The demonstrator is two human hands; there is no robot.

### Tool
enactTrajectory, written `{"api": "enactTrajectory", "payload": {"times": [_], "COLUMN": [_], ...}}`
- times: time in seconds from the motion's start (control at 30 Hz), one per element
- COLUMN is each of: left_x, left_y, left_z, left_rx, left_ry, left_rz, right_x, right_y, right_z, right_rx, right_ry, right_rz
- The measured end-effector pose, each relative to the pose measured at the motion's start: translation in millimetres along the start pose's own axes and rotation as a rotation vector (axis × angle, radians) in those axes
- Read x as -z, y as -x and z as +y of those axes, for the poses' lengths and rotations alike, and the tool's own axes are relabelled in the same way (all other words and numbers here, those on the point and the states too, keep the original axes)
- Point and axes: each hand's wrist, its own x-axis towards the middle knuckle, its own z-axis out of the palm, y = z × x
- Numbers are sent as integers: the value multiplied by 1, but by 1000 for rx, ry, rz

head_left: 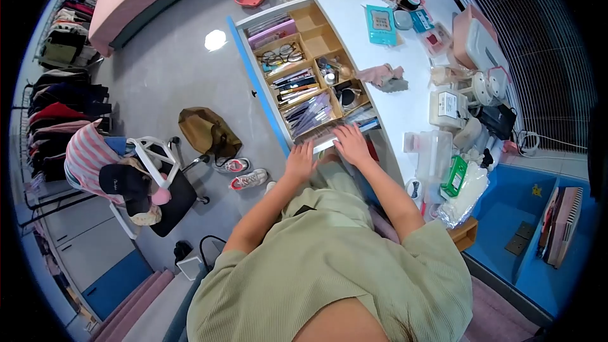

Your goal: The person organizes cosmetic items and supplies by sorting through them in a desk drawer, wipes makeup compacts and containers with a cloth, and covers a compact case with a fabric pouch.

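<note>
A white drawer with a blue front [261, 85] stands pulled out from the desk, filled with tan divider trays. My left hand [301, 161] lies at the drawer's near side, close to the blue front, its fingers extended over the edge. Farther right along that side is my right hand [352, 144], fingers spread over the near end of the drawer. Neither hand visibly holds anything. Just beyond them lie purple-handled brushes [309, 114], with pens and sticks [295, 85], glasses [282, 55] and round cosmetic items [347, 96] in other compartments.
On the white desktop [354, 0] lie a crumpled cloth [384, 78], a teal packet [381, 24], clear boxes [432, 155] and a green box [454, 176]. A bag [209, 132], shoes [249, 179] and a wheeled chair [171, 199] occupy the floor at left.
</note>
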Motion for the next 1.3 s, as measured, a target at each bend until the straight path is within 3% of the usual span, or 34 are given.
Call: {"api": "enactTrajectory", "payload": {"times": [0.13,0.23,0.6,1.1,1.3], "left_x": [6,1,95,169,168], "left_y": [-3,-3,-71,-204,-264], "left_z": [-2,-1,27,85,119], "left_rx": [8,-56,-246,-333,-318], "left_ry": [125,-53,-39,-51,-104], "left_rz": [-62,163,422,318,181], "right_x": [3,16,69,142,135], "right_y": [-4,-7,-32,-88,-109], "right_z": [-4,-10,-3,123,195], "right_rx": [-23,-12,-103,-353,-502], "right_ry": [33,-29,-180,-419,-730], "right_rz": [-18,60,260,550,751]}}
